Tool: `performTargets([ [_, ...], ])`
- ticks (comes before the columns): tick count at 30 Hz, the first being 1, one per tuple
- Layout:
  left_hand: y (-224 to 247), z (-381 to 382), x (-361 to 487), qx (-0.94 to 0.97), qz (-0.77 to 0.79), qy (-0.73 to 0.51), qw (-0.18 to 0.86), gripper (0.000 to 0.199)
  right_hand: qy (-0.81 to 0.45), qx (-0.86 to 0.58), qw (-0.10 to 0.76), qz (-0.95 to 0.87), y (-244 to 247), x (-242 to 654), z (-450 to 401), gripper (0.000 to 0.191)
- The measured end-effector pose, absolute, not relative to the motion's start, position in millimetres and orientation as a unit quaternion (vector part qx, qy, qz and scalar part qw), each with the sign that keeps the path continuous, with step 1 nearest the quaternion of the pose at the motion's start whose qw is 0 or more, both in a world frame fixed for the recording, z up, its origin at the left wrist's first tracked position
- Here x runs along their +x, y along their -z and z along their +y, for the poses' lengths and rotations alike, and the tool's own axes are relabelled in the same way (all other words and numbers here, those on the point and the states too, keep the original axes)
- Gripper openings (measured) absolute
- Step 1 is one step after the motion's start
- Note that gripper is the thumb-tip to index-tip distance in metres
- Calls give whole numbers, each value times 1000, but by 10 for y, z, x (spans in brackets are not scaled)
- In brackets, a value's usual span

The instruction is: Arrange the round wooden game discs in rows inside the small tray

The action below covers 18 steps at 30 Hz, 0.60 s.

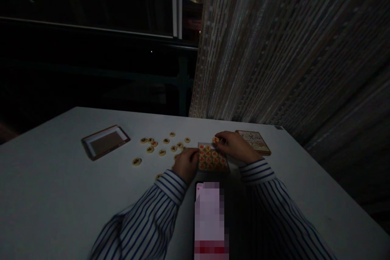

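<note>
My right hand (236, 146) pinches a round Chinese chess piece (215, 140) over the back right corner of a shallow box (228, 170). Rows of pieces with red characters (209, 160) lie inside that box, and one piece with a dark character (208, 148) sits at its back. At the box's left edge my left hand (186, 164) is closed, thumb and fingers gripping the side. Loose chess pieces (162, 152) lie scattered to the left of my left hand, several showing dark characters; my hand and sleeve partly hide some of them.
An open box part (105, 142) lies at the left of the white table (61, 195). A patterned flat box (254, 142) rests behind my right wrist. A phone (210, 219) with a lit, blurred screen lies before me. A string curtain (258, 48) hangs beyond the table.
</note>
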<state>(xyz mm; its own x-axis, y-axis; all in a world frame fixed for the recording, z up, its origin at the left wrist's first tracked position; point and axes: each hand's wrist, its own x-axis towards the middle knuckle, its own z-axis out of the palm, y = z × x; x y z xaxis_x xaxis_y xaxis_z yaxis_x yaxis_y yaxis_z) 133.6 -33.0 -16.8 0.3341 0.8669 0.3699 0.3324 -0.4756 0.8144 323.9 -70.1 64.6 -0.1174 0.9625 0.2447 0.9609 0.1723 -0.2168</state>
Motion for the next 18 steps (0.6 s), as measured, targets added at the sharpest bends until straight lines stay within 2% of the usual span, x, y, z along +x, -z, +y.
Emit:
performTargets([
  [9,148,-343,1327,804,384,-381,247,21,9,-661,117,-741,-521,3264,-666,31],
  [18,139,-355,1323,825,381,-347,234,24,41,-680,53,-731,-511,3250,-673,29],
])
